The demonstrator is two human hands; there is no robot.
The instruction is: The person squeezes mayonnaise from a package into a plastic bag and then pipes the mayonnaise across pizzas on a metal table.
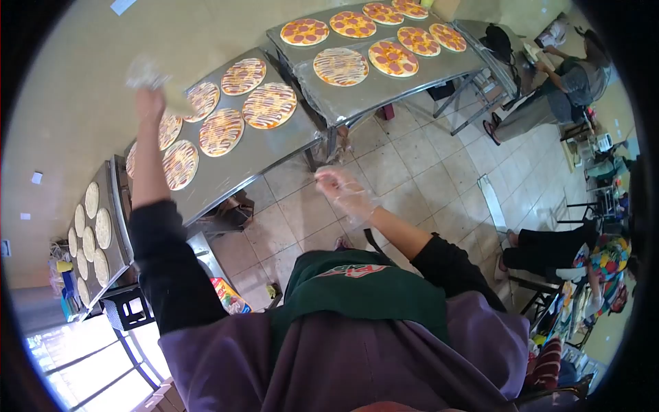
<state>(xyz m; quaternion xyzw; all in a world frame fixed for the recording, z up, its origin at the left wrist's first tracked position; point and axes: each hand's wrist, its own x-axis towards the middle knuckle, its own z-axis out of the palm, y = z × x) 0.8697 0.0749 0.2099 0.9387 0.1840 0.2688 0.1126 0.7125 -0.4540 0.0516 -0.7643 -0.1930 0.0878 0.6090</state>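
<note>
My left hand (149,104) is raised over the wall side of the near metal table, partly blurred. It is closed around what looks like a clear plastic piping bag (147,72); crumpled plastic sticks out above the fist and a pale part shows beside it. Beneath that arm lie several pizzas with white drizzled stripes, among them one pizza (222,132) on the table's near side. My right hand (347,194), in a clear plastic glove, hangs over the floor with curled fingers, and I see nothing in it.
A second metal table (302,65) bears pepperoni pizzas (393,58) and one striped pizza (341,66). Plain flat bases (103,228) lie on a table at left. One person (573,86) stands at upper right, another (556,250) at right. Tiled floor (425,158) separates us.
</note>
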